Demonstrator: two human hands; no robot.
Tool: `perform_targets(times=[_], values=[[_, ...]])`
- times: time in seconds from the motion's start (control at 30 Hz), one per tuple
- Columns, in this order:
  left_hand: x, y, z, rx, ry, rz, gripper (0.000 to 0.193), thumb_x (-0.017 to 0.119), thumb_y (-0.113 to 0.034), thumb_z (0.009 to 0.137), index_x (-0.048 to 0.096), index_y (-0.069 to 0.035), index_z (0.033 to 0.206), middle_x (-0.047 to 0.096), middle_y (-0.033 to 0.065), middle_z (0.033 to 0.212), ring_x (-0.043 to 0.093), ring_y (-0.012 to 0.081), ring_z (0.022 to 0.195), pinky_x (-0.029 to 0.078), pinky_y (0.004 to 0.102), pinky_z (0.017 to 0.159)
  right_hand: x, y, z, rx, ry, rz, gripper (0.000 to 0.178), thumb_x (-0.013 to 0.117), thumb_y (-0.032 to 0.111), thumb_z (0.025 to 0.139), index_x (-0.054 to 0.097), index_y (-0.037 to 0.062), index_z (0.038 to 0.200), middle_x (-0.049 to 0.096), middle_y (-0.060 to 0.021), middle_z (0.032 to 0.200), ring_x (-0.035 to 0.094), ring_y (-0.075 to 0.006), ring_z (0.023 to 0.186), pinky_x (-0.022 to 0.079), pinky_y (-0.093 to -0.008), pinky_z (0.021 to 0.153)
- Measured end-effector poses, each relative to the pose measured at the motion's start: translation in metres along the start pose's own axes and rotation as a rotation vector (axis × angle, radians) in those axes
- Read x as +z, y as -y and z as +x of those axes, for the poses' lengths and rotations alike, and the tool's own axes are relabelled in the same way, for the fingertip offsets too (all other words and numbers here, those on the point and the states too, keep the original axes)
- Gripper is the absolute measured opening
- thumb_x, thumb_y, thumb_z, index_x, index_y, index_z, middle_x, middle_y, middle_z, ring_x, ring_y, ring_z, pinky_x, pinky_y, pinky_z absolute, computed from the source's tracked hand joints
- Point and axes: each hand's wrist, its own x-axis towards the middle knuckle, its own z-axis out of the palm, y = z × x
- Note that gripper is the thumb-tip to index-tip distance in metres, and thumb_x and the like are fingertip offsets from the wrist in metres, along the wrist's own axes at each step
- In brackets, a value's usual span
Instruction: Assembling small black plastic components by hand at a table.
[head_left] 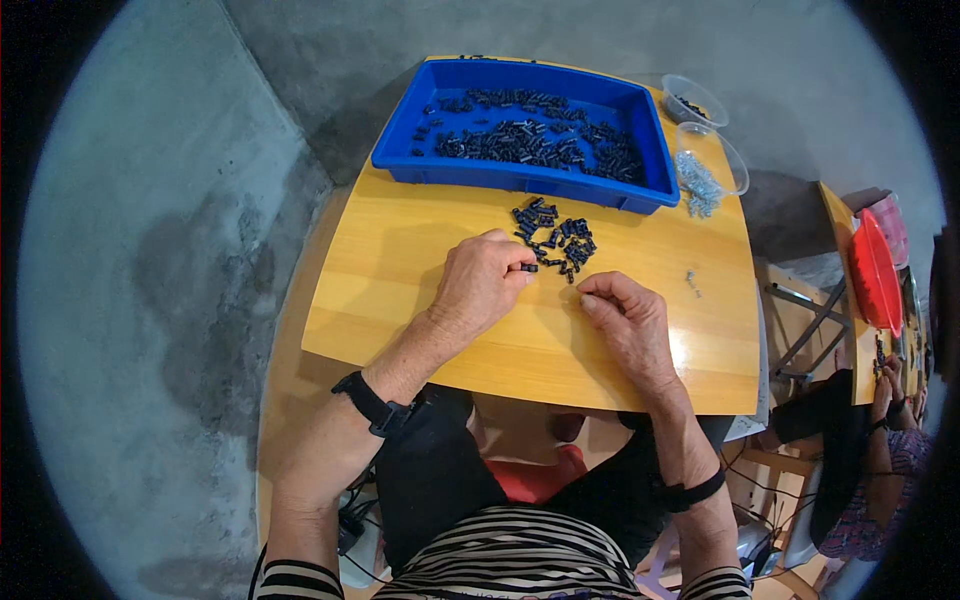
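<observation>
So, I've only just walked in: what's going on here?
A person's left hand pinches a small black part at a yellow table. The right hand has its thumb and forefinger close together; anything between them is too small to tell. A loose pile of black parts lies beyond; a blue tray behind holds more.

well off to the left of the left hand (485, 280) there's a bare grey wall (90, 330), blotched with a dark stain (195, 310). past the right hand (630, 320), over to its right, i see a second table (838, 232) with a red basin (877, 275) on it and a pink container (890, 232) just beyond. a co-worker (885, 505) in a patterned top sits farther right, nearer than the basin. below the left hand lies a tangle of black cables (352, 520).
</observation>
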Motion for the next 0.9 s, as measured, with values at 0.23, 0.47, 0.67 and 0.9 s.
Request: perform_targets(times=[0.23, 0.47, 0.67, 0.9], values=[[-0.001, -0.005, -0.005, -0.005, 0.013, -0.045, 0.013, 0.068, -0.006, 0.071, 0.071, -0.004, 0.084, 0.061, 0.0112, 0.072, 0.061, 0.0229, 0.065, 0.048, 0.0316, 0.06, -0.002, 0.007, -0.001, 0.078, -0.014, 0.11, 0.013, 0.06, 0.002, 0.086, 0.066, 0.0004, 0.097, 0.065, 0.001, 0.078, 0.053, -0.0042, 0.066, 0.044, -0.0193, 0.062], [-0.013, -0.043, -0.04, -0.281, 0.176, -0.536, 0.013, 0.066, -0.001, 0.08, 0.07, 0.0, 0.092, 0.067, 0.0035, 0.081, 0.062, 0.0088, 0.076, 0.049, 0.0228, 0.069, -0.012, 0.007, -0.011, 0.15, -0.01, 0.412, 0.016, 0.063, 0.006, 0.086, 0.068, 0.003, 0.101, 0.068, -0.0015, 0.084, 0.053, -0.0045, 0.062, 0.044, -0.019, 0.057], [-0.011, -0.058, -0.062, -0.256, 0.173, -0.684, 0.02, 0.065, 0.0, 0.082, 0.068, 0.001, 0.102, 0.067, 0.0035, 0.087, 0.061, 0.0084, 0.078, 0.05, 0.0218, 0.072, 0.003, 0.008, -0.04, 0.164, -0.031, 0.677, 0.018, 0.063, 0.007, 0.087, 0.065, 0.0025, 0.105, 0.068, -0.0024, 0.086, 0.055, -0.0054, 0.062, 0.044, -0.0182, 0.057], [-0.016, -0.07, -0.079, -0.343, 0.217, -0.78, 0.018, 0.065, -0.001, 0.084, 0.068, 0.001, 0.101, 0.066, 0.0041, 0.089, 0.062, 0.0092, 0.077, 0.051, 0.0213, 0.069, 0.015, 0.013, -0.063, 0.07, -0.089, 0.608, 0.015, 0.064, 0.006, 0.085, 0.064, 0.0017, 0.1, 0.067, -0.0067, 0.085, 0.055, -0.0094, 0.062, 0.045, -0.0216, 0.057]])
